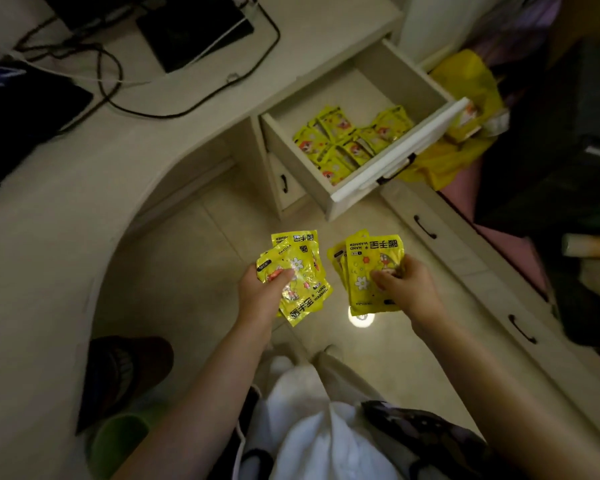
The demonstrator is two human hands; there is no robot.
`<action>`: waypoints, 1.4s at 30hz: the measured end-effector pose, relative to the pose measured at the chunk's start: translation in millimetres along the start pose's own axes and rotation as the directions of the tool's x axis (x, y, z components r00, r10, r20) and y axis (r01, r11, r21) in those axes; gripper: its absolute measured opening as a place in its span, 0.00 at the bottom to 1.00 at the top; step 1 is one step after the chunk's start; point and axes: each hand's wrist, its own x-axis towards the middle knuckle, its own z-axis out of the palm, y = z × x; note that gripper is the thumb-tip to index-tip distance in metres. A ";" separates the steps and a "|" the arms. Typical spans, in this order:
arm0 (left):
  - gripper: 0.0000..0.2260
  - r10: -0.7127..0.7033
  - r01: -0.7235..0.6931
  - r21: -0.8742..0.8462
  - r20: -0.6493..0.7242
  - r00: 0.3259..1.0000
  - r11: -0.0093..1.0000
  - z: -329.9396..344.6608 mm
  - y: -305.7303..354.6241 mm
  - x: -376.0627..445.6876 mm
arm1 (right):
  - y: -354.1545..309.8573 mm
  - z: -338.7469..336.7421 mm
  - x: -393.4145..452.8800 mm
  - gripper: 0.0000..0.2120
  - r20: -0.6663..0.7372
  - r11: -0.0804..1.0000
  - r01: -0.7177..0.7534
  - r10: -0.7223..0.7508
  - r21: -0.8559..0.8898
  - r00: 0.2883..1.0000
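Room: we look down into a dim room with a pale tiled floor (194, 278). A curved counter (84, 161) carries dark devices and cables (111, 74).
Drawer: the top drawer (395, 161) is pulled out. Its front part holds packets (350, 140) in loose rows, and its rear part is bare.
Left hand: our left hand (260, 289) grips a loose fan of packets (302, 268), with the thumb across the top one.
Right hand: our right hand (409, 289) grips a neater stack (371, 258), with the fingers curled over its face.
Where: we hold both bunches over the floor, short of the drawer and apart from each other.
Done: we judge the stocking of the drawer to be partly done, since a good layer already lies inside.
Left: both handfuls are not yet in. A yellow bag (465, 81) beyond the drawer seems to show more packets at its mouth, though we cannot tell how many.
Look: the packets are flat, glossy yellow sachets printed "HAND WARMER", with a white flower and a cartoon figure. The foil catches the light, so we expect them to slide easily over one another.
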 end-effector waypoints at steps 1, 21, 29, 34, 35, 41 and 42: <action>0.13 0.003 -0.003 0.003 0.007 1.000 1.000 10.0 3.0 1.3 | -0.1 -8.2 5.9 0.08 -0.004 1.000 -0.006 0.006 0.014 1.000; 0.15 -0.014 0.015 -0.016 0.072 0.997 1.000 122.0 127.9 129.2 | -122.3 -56.4 159.9 0.13 -0.043 0.999 -0.012 0.013 0.039 0.999; 0.12 -0.068 0.070 -0.031 0.067 0.995 0.997 165.1 163.0 174.2 | -165.2 -71.4 224.0 0.08 -0.015 0.999 0.002 -0.001 0.045 1.000; 0.18 -0.101 0.101 -0.068 -0.004 0.995 0.993 208.5 179.9 202.4 | -187.4 -81.2 282.2 0.08 0.027 0.999 0.008 -0.007 -0.047 1.000; 0.20 -0.112 0.110 -0.073 -0.023 0.993 0.991 217.4 182.5 206.1 | -192.7 -83.4 293.5 0.10 0.040 0.998 0.014 -0.012 -0.061 0.999; 0.19 -0.186 0.174 -0.094 -0.141 0.972 0.980 262.9 187.1 223.9 | -224.2 -99.6 360.2 0.11 0.176 0.991 -0.009 0.033 -0.133 0.984; 0.19 -0.198 0.186 -0.088 -0.168 0.966 0.979 271.5 187.5 226.9 | -229.1 -102.5 373.4 0.12 0.199 0.988 -0.016 0.047 -0.155 0.979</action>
